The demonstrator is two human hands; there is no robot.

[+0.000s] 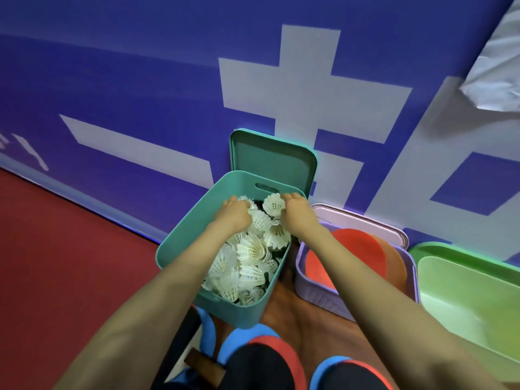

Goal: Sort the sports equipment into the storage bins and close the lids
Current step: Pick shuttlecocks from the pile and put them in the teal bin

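Observation:
A teal bin point(180, 243) stands open on the floor, filled with several white shuttlecocks point(250, 249). Its teal lid point(270, 159) leans upright against the blue wall behind it. Both my hands reach into the far end of the bin. My left hand point(233, 213) curls its fingers over shuttlecocks at the left. My right hand point(295, 213) holds a shuttlecock point(273, 204) near the bin's handle slot. A purple bin point(318, 296) to the right holds red and orange paddles point(354, 249).
A light green bin point(472, 291) sits at the far right, with a pale lid point(360, 218) leaning behind the purple bin. The blue wall with white lettering point(309, 94) runs close behind. Dark red floor point(70, 263) lies left. My knees point(267, 361) are below.

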